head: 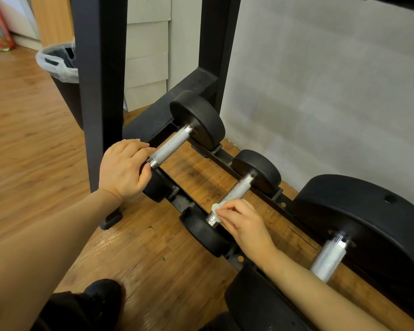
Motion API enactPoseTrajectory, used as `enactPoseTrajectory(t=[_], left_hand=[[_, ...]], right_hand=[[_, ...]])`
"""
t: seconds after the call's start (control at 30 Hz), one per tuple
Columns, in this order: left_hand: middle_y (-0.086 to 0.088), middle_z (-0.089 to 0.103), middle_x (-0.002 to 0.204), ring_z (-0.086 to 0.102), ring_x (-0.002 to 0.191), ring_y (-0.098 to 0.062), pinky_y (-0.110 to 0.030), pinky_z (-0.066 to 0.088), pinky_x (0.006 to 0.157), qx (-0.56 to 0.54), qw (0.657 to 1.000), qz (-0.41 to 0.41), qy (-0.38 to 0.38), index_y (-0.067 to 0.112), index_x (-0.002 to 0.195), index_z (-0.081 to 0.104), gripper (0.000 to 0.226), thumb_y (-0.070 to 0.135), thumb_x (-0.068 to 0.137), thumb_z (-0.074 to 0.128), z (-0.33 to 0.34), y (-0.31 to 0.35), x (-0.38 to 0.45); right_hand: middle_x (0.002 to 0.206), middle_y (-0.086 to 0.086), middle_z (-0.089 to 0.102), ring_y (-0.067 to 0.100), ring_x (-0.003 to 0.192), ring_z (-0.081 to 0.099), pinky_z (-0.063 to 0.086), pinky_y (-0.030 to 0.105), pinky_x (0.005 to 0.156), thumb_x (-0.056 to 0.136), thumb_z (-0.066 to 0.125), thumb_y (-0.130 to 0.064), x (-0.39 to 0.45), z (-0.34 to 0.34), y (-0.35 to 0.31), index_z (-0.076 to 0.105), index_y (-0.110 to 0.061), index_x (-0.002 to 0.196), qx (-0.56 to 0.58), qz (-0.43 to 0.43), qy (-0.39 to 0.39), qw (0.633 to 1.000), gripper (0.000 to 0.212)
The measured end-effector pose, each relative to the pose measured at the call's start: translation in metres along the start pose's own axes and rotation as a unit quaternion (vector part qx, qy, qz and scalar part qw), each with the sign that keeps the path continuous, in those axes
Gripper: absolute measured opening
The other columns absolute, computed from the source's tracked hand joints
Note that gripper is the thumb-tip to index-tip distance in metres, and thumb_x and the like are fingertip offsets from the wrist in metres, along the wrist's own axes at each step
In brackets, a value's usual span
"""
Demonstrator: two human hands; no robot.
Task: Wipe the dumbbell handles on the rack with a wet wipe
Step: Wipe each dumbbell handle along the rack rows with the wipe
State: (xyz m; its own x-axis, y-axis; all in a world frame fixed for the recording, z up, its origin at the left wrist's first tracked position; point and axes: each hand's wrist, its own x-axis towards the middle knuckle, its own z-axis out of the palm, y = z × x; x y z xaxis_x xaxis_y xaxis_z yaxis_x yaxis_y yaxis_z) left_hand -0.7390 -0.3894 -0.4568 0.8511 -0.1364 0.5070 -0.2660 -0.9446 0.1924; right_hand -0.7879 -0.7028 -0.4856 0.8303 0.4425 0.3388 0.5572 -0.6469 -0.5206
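Three black dumbbells with knurled silver handles lie across the lowest tier of a black rack (227, 158). My left hand (123, 168) grips the near weight head of the far dumbbell, right beside its handle (170, 145). My right hand (243, 223) pinches a small white wet wipe (216, 210) and holds it against the near end of the middle dumbbell's handle (234, 192). The big near dumbbell's handle (329, 258) lies bare to the right of my right forearm.
A thick black rack upright (98, 91) stands just left of my left hand. Behind it a black bin (65, 75) with a white liner stands on the wooden floor. A grey wall (320, 91) runs close behind the rack. Pale boxes (147, 53) are stacked at the back.
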Motion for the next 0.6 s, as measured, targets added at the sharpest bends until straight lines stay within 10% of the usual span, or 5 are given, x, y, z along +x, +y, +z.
enactPoseTrajectory(t=[0.6], left_hand=[[-0.011, 0.067, 0.117, 0.056, 0.119, -0.032, -0.045, 0.037, 0.104, 0.001, 1.0, 0.005, -0.004, 0.01, 0.121, 0.067, 0.049, 0.034, 0.091, 0.037, 0.001, -0.001, 0.0]], right_hand=[[0.108, 0.002, 0.062, 0.007, 0.105, 0.054, 0.05, 0.024, 0.092, 0.091, 0.058, -0.022, -0.001, 0.005, 0.007, 0.071, -0.011, 0.112, -0.064, -0.044, 0.023, 0.997, 0.026]])
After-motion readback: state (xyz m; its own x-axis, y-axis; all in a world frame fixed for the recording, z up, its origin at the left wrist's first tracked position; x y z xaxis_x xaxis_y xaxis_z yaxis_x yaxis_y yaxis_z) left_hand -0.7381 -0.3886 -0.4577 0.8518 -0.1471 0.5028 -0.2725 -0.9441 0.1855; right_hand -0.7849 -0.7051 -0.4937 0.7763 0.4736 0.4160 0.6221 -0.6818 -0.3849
